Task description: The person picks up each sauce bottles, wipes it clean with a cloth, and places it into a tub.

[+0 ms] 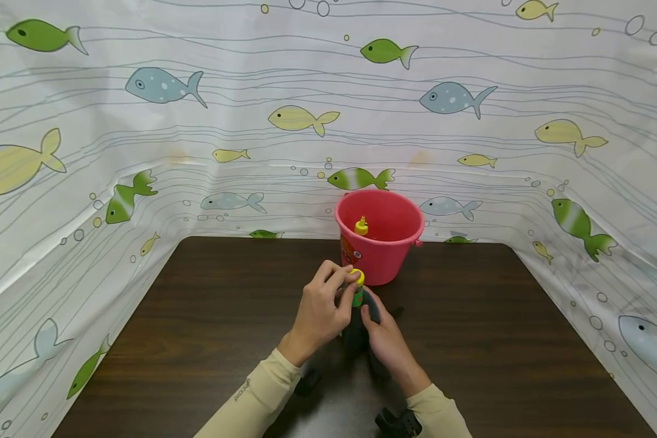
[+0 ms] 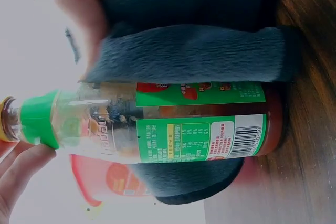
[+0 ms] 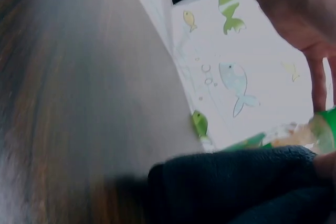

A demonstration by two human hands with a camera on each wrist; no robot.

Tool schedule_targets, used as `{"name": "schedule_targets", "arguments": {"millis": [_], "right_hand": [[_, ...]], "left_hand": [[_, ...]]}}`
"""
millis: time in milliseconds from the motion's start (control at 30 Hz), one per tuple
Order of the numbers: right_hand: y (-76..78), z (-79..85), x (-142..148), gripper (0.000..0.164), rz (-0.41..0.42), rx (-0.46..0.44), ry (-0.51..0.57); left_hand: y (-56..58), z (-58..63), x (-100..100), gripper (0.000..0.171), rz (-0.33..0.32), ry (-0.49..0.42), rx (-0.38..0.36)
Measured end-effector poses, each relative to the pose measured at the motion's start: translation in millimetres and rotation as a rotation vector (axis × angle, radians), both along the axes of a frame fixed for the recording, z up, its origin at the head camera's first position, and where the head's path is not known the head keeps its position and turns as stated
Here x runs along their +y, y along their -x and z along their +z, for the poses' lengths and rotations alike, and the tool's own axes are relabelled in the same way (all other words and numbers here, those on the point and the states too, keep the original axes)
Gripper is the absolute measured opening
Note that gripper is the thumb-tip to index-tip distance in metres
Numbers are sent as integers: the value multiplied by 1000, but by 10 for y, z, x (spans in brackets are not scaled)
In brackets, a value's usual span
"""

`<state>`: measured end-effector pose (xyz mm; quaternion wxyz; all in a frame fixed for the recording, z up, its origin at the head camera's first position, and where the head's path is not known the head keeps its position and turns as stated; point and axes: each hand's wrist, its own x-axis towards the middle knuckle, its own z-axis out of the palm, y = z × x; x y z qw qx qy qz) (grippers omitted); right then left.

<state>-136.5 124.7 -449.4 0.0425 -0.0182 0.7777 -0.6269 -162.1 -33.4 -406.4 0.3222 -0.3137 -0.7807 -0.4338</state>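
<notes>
A clear glass sauce bottle [image 2: 202, 142] with green labels, a barcode and dark reddish-brown contents stands upright over the table in front of the bucket. My left hand [image 1: 320, 307] pinches its top at the yellow cap [image 1: 357, 277]; its fingertips also show beside the green neck band in the left wrist view. My right hand [image 1: 389, 340] grips the bottle's body through a dark grey-blue cloth [image 2: 189, 53]. The cloth wraps part of the bottle, leaving the label side exposed to the left wrist camera. In the right wrist view the cloth hides most of the bottle.
Just behind the hands, a pink bucket [image 1: 383, 261] stands on the dark wooden table [image 1: 213, 304]. Inside it shows a yellow bottle top [image 1: 361, 228]. A white fish-printed sheet [image 1: 241, 91] rises around the table's back and sides.
</notes>
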Motion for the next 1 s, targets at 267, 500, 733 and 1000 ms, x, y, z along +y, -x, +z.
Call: {"name": "schedule_targets", "arguments": {"millis": [267, 500, 733, 1000], "right_hand": [[15, -91, 106, 50, 37, -31, -179], [30, -153, 180, 51, 86, -24, -346], [55, -136, 210, 56, 113, -22, -386], [62, -53, 170, 49, 93, -24, -182]], "left_hand": [[12, -23, 8, 11, -10, -3, 4], [15, -40, 13, 12, -5, 9, -4], [12, -38, 14, 12, 3, 13, -2], [13, -28, 10, 10, -12, -3, 3]]}}
